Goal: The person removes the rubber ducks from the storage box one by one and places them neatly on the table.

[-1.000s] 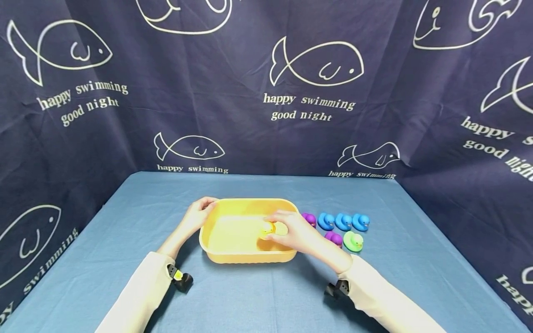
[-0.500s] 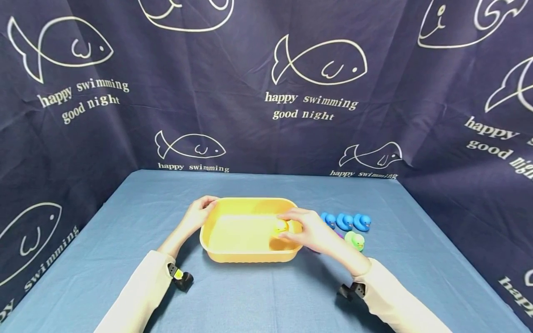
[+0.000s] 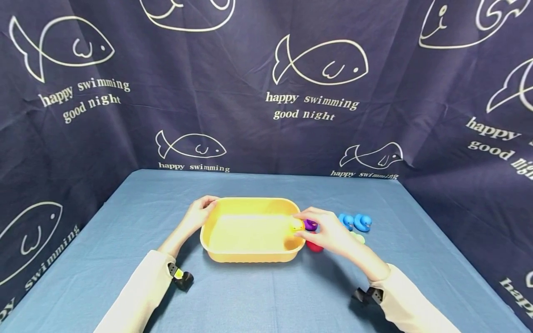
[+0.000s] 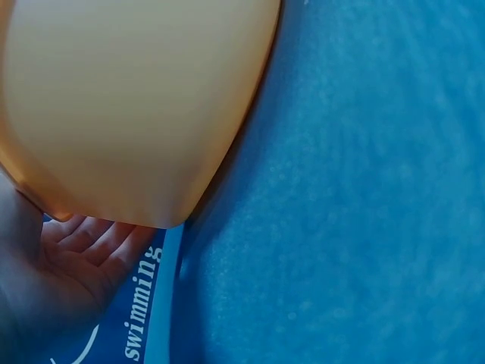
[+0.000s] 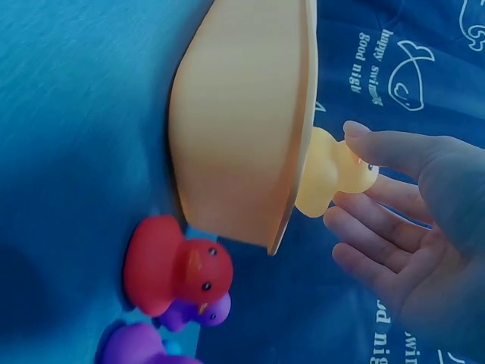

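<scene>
A yellow plastic basin [image 3: 250, 253] rests on the blue cloth. My left hand [image 3: 199, 215] grips its far left corner by the rim; in the left wrist view the fingers [image 4: 114, 246] go out of sight behind the basin wall. Between thumb and fingers, my right hand [image 3: 329, 231] pinches a yellow rubber duck [image 5: 322, 171] by its head, at the basin's right rim. Just outside that rim stand a red rubber duck [image 5: 170, 265] and a purple one [image 3: 310, 225], partly hidden by the right hand in the head view.
Blue rubber ducks [image 3: 363, 223] stand in a row right of the basin. A pale green duck [image 3: 358, 237] shows partly behind the right hand. Another purple duck [image 5: 140, 345] sits near the red one. Dark fish-print cloth [image 3: 250, 92] hangs behind the table.
My right hand has moved right with the yellow duck, from inside the basin to its right rim. The red duck has come into sight. My left hand stays on the basin.
</scene>
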`<action>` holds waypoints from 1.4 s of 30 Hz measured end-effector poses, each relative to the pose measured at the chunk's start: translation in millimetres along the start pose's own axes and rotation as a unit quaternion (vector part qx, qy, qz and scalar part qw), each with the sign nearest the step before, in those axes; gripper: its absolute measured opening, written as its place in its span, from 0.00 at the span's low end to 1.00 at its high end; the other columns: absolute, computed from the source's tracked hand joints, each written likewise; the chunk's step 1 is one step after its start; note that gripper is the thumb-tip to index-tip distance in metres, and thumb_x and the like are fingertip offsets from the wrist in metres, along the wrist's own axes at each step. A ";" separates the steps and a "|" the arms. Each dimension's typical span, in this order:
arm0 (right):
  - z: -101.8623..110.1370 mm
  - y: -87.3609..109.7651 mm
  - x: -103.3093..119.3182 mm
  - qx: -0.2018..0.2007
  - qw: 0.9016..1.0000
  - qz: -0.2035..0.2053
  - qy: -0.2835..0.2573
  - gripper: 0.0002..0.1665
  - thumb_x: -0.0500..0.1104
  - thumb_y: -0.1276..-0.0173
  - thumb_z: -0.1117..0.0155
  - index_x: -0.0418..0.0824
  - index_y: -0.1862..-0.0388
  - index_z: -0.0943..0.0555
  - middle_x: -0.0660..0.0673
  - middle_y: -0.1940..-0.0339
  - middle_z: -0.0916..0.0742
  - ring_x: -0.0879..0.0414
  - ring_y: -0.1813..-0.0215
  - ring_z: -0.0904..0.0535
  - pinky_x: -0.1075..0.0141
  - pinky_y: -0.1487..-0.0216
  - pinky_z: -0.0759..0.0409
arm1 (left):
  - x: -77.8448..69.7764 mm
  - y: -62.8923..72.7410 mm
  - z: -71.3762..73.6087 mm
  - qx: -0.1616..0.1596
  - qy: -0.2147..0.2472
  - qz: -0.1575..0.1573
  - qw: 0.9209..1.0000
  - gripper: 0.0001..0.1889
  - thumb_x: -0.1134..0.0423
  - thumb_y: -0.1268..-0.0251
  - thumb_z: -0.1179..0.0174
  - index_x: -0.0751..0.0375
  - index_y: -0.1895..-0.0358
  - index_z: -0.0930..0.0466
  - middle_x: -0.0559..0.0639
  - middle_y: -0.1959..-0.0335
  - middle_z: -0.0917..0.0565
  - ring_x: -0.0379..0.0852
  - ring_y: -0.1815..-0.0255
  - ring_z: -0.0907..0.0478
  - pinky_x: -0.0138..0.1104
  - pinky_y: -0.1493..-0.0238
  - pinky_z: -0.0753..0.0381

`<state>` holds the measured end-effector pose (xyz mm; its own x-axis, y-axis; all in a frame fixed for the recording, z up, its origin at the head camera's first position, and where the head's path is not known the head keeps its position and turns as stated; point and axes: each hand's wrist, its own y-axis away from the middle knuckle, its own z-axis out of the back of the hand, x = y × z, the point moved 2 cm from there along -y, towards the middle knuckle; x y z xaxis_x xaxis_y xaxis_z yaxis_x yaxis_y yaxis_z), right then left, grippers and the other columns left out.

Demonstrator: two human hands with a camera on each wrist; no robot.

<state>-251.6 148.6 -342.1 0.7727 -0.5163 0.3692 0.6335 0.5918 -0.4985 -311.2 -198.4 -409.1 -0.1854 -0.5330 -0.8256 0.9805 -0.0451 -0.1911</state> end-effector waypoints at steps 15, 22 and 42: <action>11.1 12.9 -7.4 -0.011 1.000 -0.002 0.008 0.24 0.43 0.51 0.24 0.41 0.53 0.17 0.52 0.59 0.14 0.58 0.55 0.19 0.61 0.52 0.20 | -0.1 -1.1 -0.2 0.002 0.005 0.004 1.000 0.15 0.61 0.29 0.51 0.66 0.49 0.22 0.60 0.55 0.17 0.48 0.59 0.22 0.34 0.58 0.25; 18.7 19.6 -10.8 0.002 0.999 -0.033 0.020 0.23 0.45 0.50 0.24 0.45 0.53 0.17 0.54 0.57 0.15 0.58 0.53 0.19 0.59 0.50 0.21 | 0.5 -0.9 0.9 0.002 0.002 0.000 1.000 0.16 0.61 0.28 0.51 0.67 0.49 0.22 0.61 0.55 0.17 0.48 0.59 0.22 0.32 0.59 0.25; 29.9 51.4 -29.9 -0.046 0.997 -0.024 0.062 0.23 0.40 0.56 0.21 0.41 0.58 0.16 0.51 0.62 0.13 0.58 0.58 0.20 0.87 0.49 0.35 | 1.3 0.7 0.3 -0.003 0.001 -0.008 1.000 0.15 0.61 0.29 0.51 0.67 0.49 0.22 0.61 0.56 0.17 0.46 0.61 0.23 0.29 0.60 0.26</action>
<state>-241.0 213.0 -355.4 0.7270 -0.6190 0.2972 0.6592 0.5080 -0.5545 -310.7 -199.3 -410.2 -0.2010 -0.5308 -0.8233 0.9771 -0.0490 -0.2070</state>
